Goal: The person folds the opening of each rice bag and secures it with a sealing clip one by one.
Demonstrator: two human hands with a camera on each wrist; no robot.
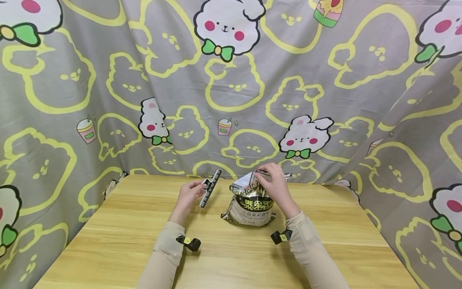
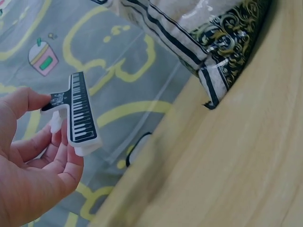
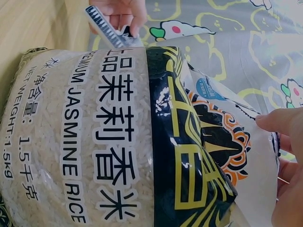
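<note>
A bag of jasmine rice (image 1: pixel 252 212) stands upright on the wooden table, its top folded over. My right hand (image 1: pixel 273 182) pinches that folded top; in the right wrist view the thumb (image 3: pixel 274 120) lies on the front of the bag's upper edge, with the fingers behind it. To the left of the bag, my left hand (image 1: pixel 190 196) holds a bag clip (image 1: pixel 211 188) with a piano-key pattern in the air. The left wrist view shows the thumb on the black tab of the clip (image 2: pixel 83 109) and the fingers curled beneath it.
A light wooden table (image 1: pixel 223 257) lies under both forearms. Behind it and at both sides hangs a grey curtain (image 1: pixel 187 88) with cartoon animals. Each wrist carries a small black camera, one on the left (image 1: pixel 189 243) and one on the right (image 1: pixel 280 237).
</note>
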